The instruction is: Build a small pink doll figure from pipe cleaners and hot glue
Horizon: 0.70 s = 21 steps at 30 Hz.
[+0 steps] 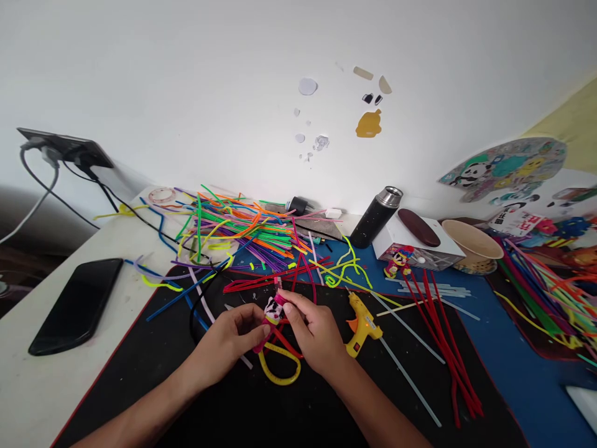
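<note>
A: Where's the doll [272, 309]? There, just below the centre of the frame, leaning right over the black mat [219, 420]!

B: And your left hand [222, 346] pinches its body, thumb against fingers. Your right hand [321, 336] is up at the head, pinching the pink top [280, 299].

A: So you're on the headpiece, by the look of it: fitting or adjusting. Whether it's fastened, I can't tell.

B: The next move calls for a steady left grip and light right fingertips, I'd say.

A: Glue gun [361, 326] lies right of your right hand, yellow loop [280, 381] just below the doll.
</note>
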Tool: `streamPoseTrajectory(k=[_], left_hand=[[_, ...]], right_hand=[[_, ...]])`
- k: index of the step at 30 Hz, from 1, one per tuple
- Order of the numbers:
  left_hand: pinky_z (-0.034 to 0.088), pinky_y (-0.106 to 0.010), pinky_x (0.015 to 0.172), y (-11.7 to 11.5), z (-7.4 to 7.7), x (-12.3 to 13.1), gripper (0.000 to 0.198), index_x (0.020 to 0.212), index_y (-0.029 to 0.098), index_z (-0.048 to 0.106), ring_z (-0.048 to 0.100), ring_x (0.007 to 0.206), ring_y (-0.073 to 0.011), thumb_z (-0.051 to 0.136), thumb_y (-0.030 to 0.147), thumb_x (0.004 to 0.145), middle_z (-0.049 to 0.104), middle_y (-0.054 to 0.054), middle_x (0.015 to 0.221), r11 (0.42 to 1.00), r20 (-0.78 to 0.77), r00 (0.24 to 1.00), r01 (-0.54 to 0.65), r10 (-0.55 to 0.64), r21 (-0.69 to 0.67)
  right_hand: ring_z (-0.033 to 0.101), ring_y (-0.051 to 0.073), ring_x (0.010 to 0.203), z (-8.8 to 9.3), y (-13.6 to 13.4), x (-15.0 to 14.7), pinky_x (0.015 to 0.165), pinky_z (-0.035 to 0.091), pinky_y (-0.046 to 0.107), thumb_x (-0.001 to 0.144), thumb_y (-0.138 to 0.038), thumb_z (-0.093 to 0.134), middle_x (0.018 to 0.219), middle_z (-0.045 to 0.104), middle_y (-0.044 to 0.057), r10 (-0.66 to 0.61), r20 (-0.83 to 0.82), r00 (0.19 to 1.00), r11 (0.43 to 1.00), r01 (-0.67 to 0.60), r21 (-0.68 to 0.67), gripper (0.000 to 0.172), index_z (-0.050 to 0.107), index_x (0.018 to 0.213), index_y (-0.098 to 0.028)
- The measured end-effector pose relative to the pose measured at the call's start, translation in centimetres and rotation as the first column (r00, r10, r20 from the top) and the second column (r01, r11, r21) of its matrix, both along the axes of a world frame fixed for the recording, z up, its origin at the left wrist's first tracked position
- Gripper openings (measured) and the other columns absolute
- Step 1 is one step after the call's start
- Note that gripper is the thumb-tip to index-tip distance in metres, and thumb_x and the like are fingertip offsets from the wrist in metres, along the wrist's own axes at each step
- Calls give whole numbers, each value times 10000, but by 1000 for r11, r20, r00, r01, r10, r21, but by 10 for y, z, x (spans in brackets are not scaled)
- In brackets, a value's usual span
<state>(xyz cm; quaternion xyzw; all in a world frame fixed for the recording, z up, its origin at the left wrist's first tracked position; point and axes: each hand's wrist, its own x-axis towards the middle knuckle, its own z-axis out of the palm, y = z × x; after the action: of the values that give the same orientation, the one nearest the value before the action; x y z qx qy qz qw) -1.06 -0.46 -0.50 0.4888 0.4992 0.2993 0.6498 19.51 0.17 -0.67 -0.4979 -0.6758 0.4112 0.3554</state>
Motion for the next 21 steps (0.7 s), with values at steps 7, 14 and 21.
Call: streamPoseTrajectory(k=[7,14,21], left_hand=[[379,-274,624,-1,-4,-1,414,791,194,653,504,639,-160,772,591,797,590,19,667,1000,-21,1000,1,-1,-7],[431,-282,668,4,-2,-2,410,811,177,724,543,657,-162,848,564,751,649,-1,689,995,77,993,-88,91,-36],[461,-280,678,13,-1,-4,442,799,167,737,551,654,-151,919,556,693,668,-12,706,958,199,938,-269,283,-94]], right_hand=[[789,246,1098,-2,0,-4,949,605,367,1076,-350,531,1280,806,62,1,20,1000,1000,0,-23,378,736,1382,-264],[581,168,524,-7,-1,-8,523,487,281,1073,-474,521,668,696,4,-72,-84,994,989,60,-133,487,691,1462,-236],[356,117,425,-8,0,-1,443,334,249,1018,-663,551,493,397,-85,-282,-260,924,943,216,-254,632,729,1325,-139]])
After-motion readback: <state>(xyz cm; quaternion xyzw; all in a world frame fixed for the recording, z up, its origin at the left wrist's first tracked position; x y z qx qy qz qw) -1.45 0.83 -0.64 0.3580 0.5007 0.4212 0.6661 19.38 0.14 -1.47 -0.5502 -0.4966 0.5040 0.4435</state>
